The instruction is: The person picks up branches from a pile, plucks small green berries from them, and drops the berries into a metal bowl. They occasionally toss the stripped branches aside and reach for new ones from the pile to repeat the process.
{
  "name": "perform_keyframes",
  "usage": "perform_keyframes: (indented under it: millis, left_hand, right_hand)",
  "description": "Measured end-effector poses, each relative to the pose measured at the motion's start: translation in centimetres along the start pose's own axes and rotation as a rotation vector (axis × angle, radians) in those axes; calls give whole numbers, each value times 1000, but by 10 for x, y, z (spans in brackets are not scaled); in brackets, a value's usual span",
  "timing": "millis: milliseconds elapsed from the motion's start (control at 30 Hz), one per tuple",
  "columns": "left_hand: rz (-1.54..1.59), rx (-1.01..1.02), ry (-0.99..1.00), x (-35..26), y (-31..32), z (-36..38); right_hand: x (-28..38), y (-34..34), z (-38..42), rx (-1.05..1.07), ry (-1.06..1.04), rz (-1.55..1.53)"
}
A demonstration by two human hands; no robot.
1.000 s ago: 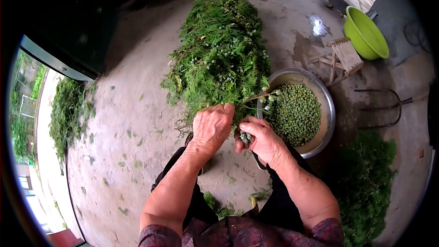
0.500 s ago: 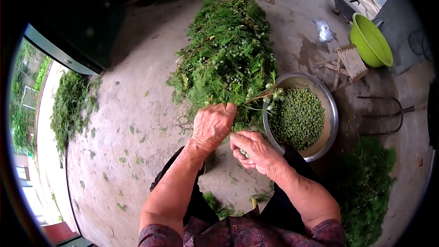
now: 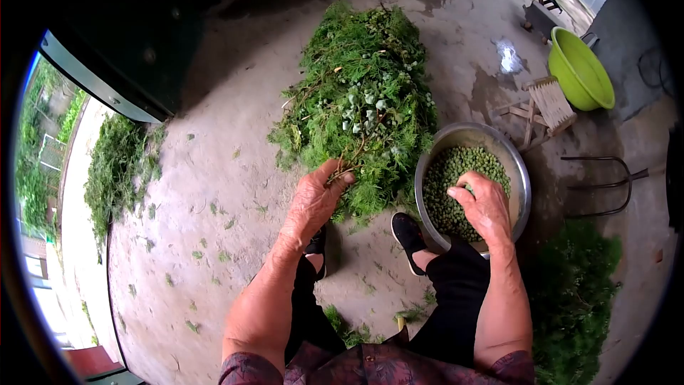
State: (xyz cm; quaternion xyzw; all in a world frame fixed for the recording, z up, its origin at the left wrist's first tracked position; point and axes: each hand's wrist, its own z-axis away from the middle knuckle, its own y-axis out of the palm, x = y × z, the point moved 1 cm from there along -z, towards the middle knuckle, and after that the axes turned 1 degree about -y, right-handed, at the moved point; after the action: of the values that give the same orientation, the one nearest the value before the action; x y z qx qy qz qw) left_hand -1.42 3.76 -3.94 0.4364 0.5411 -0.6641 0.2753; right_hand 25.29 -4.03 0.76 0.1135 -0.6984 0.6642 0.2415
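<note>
My left hand (image 3: 319, 191) is closed around the thin brown stem of a cone-bearing sprig (image 3: 361, 144), whose pale green cones (image 3: 369, 108) lie over the heap of evergreen branches (image 3: 349, 50). Over the metal basin (image 3: 524, 203) hangs my right hand (image 3: 484, 207), fingers curled in toward the thumb. I cannot tell what is inside that grasp. Small round green cones (image 3: 452, 207) fill the bottom of the basin, which stands beside my right knee.
Beyond the basin are a small folding stool (image 3: 550, 103), a lime-green tub (image 3: 581, 71) and a metal fork head (image 3: 605, 185). More cut greenery lies at left (image 3: 114, 171) and at lower right (image 3: 577, 285). My shoe (image 3: 408, 235) is close to the basin.
My right hand has moved from beside the left hand, where green cones showed in it, to over the basin. My left hand has shifted slightly left, and the sprig now points up the heap.
</note>
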Motion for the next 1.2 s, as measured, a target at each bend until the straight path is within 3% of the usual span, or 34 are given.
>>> perform_keyframes:
  millis: [33,133,167,333,367,400,500,633,833,900,1000,1133,1200]
  left_hand:
    - [182,44,-85,-5,-1,0]
    - [342,127,-248,-24,-10,4]
    - [384,151,-291,-24,-11,5]
    - [209,228,-245,-25,-11,6]
    - [192,279,-239,-25,-11,6]
    - [176,330,-231,-26,-10,6]
    - [118,437,-212,-28,-3,9]
    - [59,527,-171,-27,2,10]
    - [70,598,-165,-31,5,13]
    - [65,589,-110,-27,8,12]
    - [173,556,-250,-33,7,13]
    - [187,549,-237,-39,9,15]
    - [182,561,-273,-44,10,19]
  right_hand:
    - [-14,-2,-3,-42,9,47]
    - [-59,4,-16,-99,104,239]
    - [-73,8,-19,-217,60,249]
    - [-64,7,-27,-272,34,-140]
    - [-49,7,-29,-378,-97,-262]
    - [-32,9,-29,-353,4,-537]
    - [16,7,-30,-509,-453,-238]
    - [47,16,-28,-391,-660,-2]
    - [32,34,-28,38,-380,-305]
    - [30,35,-28,-45,-442,-276]
    - [30,34,-26,-171,-529,-264]
    - [18,42,-27,-273,-590,-248]
    - [10,43,-26,-164,-353,-517]
